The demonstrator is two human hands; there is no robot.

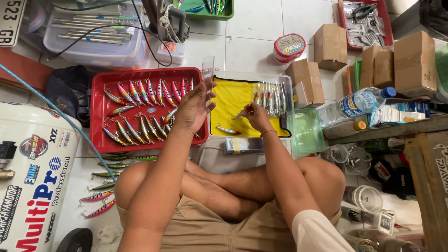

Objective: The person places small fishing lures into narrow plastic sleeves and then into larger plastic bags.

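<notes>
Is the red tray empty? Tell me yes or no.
No: the red tray holds many painted fishing lures laid in rows, beside the left hand.

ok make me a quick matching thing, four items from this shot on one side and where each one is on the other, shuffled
Things:
1. clear sleeve
2. loose painted lures
3. single lure
4. water bottle

Places:
A. lying on the yellow cloth
B. in the red tray
C. on its side at the right, beside the cardboard boxes
D. in the left hand

Pairs: 1-D, 2-B, 3-A, 4-C
</notes>
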